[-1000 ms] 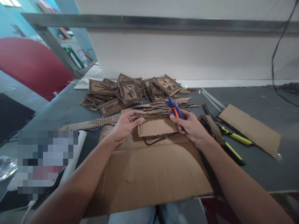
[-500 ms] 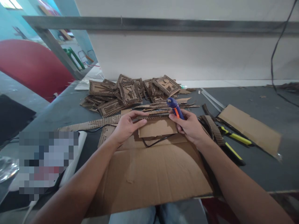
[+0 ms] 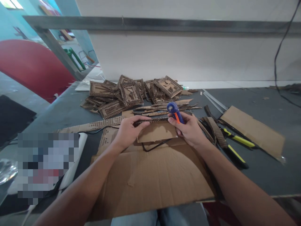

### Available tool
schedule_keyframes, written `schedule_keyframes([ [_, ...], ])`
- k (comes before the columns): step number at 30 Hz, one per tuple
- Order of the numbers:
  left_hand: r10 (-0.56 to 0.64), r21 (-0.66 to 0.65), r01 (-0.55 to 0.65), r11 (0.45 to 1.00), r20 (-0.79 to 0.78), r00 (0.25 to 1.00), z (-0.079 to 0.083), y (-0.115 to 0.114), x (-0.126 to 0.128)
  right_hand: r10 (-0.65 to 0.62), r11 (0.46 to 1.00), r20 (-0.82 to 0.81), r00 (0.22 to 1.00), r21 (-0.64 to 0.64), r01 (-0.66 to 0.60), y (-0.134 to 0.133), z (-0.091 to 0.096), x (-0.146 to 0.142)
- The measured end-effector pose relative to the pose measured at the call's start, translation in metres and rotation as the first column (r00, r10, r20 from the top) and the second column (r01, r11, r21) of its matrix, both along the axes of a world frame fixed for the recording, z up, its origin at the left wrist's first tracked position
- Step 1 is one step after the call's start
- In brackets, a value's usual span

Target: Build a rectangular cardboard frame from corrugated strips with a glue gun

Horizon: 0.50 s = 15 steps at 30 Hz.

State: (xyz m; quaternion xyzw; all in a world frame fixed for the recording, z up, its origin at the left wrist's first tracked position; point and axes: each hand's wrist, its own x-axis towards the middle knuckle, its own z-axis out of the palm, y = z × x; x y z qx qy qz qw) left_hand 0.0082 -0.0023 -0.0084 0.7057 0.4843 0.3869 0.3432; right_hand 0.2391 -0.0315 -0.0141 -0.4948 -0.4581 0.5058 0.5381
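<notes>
My right hand [image 3: 189,130] grips a blue glue gun [image 3: 174,111] with an orange trigger, nozzle pointing away and up; its black cord [image 3: 154,146] loops below. My left hand [image 3: 128,130] pinches the left part of a thin corrugated cardboard strip [image 3: 155,119] that runs across to the right hand's fingertips. Just under the strip lies a small cardboard piece [image 3: 158,131], resting on a large flat cardboard sheet [image 3: 152,180] that reaches the table's near edge.
A heap of cardboard frames [image 3: 131,92] and loose strips [image 3: 164,106] lies beyond the hands. Yellow-handled tools [image 3: 236,147] and a cardboard offcut [image 3: 252,130] sit right. A long strip [image 3: 91,125] and a blurred white object [image 3: 47,164] lie left. White wall behind.
Both hands have drawn slightly nearer and lifted the strip a little; the small cardboard piece under it has tilted. The glue gun stays gripped in the right hand.
</notes>
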Motion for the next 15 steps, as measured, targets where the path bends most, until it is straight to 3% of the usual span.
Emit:
schedule_keyframes([
  [5, -0.016, 0.006, 0.016, 1.0, 0.0, 1.0, -0.0014, -0.0007, -0.001, 0.0, 0.998, 0.089, 0.996, 0.066, -0.006, 0.0, -0.0025, 0.0029],
  [8, -0.055, 0.037, 0.058, 0.998, -0.085, 0.995, -0.0019, -0.0006, -0.0042, 0.011, 0.997, 0.127, 0.992, 0.074, -0.02, 0.0, -0.0033, 0.0053],
  [11, -0.083, 0.181, 0.13, 0.975, -0.244, 0.966, 0.0011, -0.0023, -0.0062, 0.036, 0.997, 0.139, 0.99, 0.065, -0.045, -0.0005, -0.003, 0.0055],
  [15, -0.087, 0.4, 0.235, 0.886, -0.355, 0.931, 0.007, -0.0091, -0.0019, 0.079, 0.995, 0.117, 0.99, 0.052, -0.085, -0.0028, -0.0012, 0.0006],
])
